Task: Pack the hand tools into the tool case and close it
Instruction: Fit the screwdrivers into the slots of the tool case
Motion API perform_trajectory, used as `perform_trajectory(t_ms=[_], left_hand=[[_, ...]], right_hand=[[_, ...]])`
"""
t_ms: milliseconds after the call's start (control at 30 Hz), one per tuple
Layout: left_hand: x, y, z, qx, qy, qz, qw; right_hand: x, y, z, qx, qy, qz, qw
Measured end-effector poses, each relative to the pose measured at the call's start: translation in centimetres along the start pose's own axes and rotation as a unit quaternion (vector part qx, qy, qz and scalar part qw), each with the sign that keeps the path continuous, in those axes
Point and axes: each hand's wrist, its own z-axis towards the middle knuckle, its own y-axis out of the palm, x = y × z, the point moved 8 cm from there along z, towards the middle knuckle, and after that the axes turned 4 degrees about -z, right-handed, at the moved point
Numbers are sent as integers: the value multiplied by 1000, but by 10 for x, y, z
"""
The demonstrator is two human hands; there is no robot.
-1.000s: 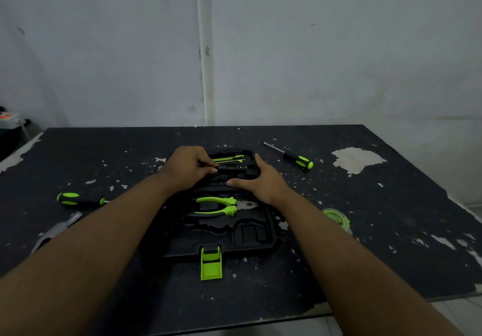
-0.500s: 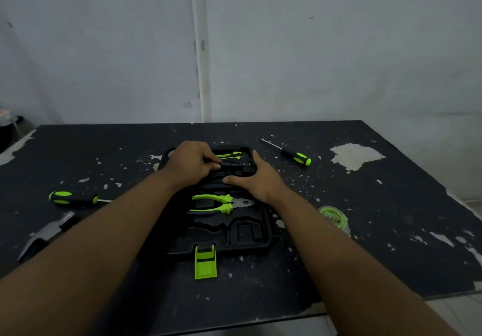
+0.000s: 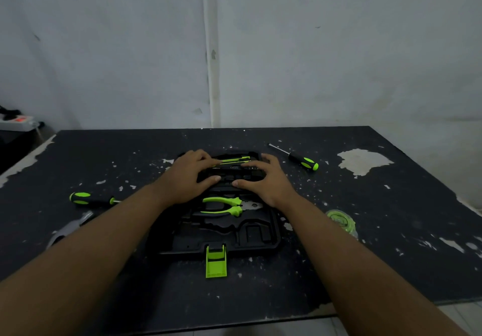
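Case (image 3: 216, 241): open at table (image 3: 391, 231) centre; latch (image 3: 216, 262) at 6 o'clock hangs loose.
Left hand (image 3: 186, 179): fingers spread flat on bit holder (image 3: 234, 172), no longer pinching.
Right hand (image 3: 266, 179): likewise flat, now pressing from 3 o'clock.
Pliers (image 3: 224, 205): seated mid-case.
Change: grip became downward push; holder appears seated.
Outstanding: screwdrivers at 2 o'clock (image 3: 300, 158) and 9 o'clock (image 3: 88, 198), hammer (image 3: 67, 228), tape (image 3: 340, 222) unpacked.
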Motion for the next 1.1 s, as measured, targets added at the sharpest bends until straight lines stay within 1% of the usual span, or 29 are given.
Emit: perform_trajectory(t_ms=[133, 333, 467, 600, 767, 933, 1100], left_hand=[[6, 1, -3, -4, 5, -6, 1000], [10, 2, -5, 13, 19, 34, 999], [13, 3, -3, 3, 30, 72, 997], [14, 5, -3, -1, 36, 89, 995], [13, 6, -2, -2, 28, 104, 994], [12, 8, 0, -8, 29, 116, 993], [16, 8, -2, -2, 23, 117, 993]], right_hand=[[-4, -2, -2, 11, -2, -10, 1000], [-11, -3, -4, 0, -2, -44, 999], [-14, -3, -3, -4, -10, -69, 998], [-13, -1, 0, -14, -10, -70, 997], [-13, 1, 3, -25, -8, -89, 996], [-18, 1, 5, -49, -2, -138, 989], [-17, 1, 5, -42, -4, -147, 988]])
